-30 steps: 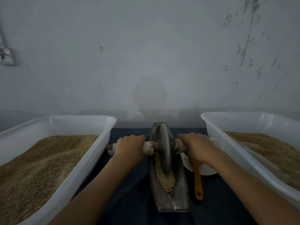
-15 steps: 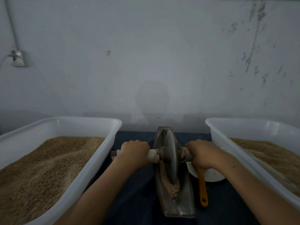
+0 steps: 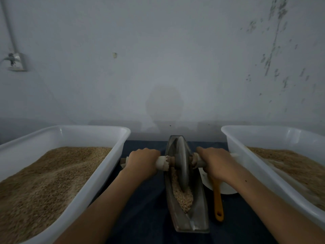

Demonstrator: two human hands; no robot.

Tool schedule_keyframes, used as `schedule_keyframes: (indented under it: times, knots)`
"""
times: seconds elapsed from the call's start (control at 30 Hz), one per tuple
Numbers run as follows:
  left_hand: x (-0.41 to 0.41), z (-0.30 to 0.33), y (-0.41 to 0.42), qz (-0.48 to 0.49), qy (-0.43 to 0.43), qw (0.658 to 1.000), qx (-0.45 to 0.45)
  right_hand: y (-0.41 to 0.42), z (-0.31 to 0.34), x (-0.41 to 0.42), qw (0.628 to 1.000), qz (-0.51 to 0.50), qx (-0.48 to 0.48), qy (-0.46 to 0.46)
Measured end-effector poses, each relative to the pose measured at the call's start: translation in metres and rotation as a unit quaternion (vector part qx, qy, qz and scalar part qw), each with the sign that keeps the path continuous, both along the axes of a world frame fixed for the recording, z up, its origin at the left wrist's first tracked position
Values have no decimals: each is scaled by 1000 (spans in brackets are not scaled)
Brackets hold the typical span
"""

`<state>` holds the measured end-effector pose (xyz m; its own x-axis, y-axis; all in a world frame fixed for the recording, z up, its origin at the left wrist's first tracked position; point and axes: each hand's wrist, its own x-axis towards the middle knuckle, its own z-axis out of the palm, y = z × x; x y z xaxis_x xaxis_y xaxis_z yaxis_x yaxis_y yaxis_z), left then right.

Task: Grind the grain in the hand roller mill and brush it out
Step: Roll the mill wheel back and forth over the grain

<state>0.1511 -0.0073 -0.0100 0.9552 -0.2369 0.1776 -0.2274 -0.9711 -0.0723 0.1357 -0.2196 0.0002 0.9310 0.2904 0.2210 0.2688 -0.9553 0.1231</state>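
A narrow boat-shaped metal trough (image 3: 198, 221) lies lengthwise on the dark cloth between two tubs. A metal grinding wheel (image 3: 182, 166) stands upright in it on a crosswise axle. My left hand (image 3: 142, 162) grips the axle's left handle, my right hand (image 3: 215, 164) grips the right handle. Crushed grain (image 3: 182, 198) is heaped in the trough just in front of the wheel. A brush with an orange handle (image 3: 218, 203) lies to the right of the trough, its head hidden under my right wrist.
A white tub (image 3: 98, 175) of grain stands at the left and another white tub (image 3: 246, 164) at the right, both close to my forearms. A white dish (image 3: 226, 189) lies under the brush. A grey wall rises directly behind the table.
The wheel and both hands have shifted slightly toward me along the trough. The view has also tilted a little, so everything sits lower in the frame.
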Motion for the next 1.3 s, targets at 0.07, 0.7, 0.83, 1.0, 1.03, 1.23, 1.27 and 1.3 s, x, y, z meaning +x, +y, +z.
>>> schedule_keyframes:
  times: [0.07,0.7,0.83,1.0,1.03,1.23,1.27,1.3]
  knots:
    - [0,-1,1,-2,-19,1000,-8,0,-1,-1,1000,6,3,-17]
    - [3,3,5,16,90,995,30,1,13,-2,994,-22,-34,104]
    - [7,-4,8,25,35,999,4,1,2,3,1000,1,-13,-8]
    - [8,-8,11,23,2,999,-24,1,-6,9,995,26,-10,-91]
    - [7,-7,11,20,0,1000,-23,1,-6,10,996,29,-3,-83]
    - [-1,2,4,21,-15,998,49,-6,4,7,998,-3,6,62]
    - [-2,4,3,22,-7,998,61,-7,6,7,996,-5,4,90]
    - [-3,5,3,23,3,997,70,-8,7,7,994,-5,3,111]
